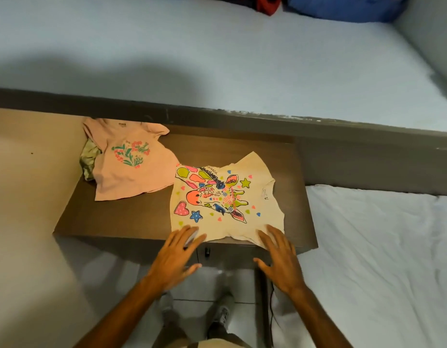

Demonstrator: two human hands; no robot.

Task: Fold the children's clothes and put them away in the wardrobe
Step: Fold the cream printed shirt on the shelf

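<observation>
Head view, looking down: at the left of the dark brown tabletop lies a pink T-shirt with a floral heart print, spread loosely, its collar toward the far edge. A crumpled green patterned garment peeks out from under its left side. Just to the right, the pink shirt's hem corner touching or barely overlapping it, lies a cream T-shirt printed with a bright giraffe, hearts and stars, laid flat and turned sideways so its neck points right. Its near edge reaches the front edge of the tabletop.

Both shirts look light, thin and limp; they should crease easily and slide a little on the smooth surface, so pinning one part while folding another seems wise. Shoulder seams and hem corners look like the natural places to pinch.

Left hand reaches forward, palm down, fingers spread, fingertips resting on the cream shirt's near left corner, holding nothing. Right hand mirrors it at the near right corner, fingers splayed and flat, also gripping nothing. Both forearms angle inward from below. To the right is a bed with a white sheet. No wardrobe is in view.
</observation>
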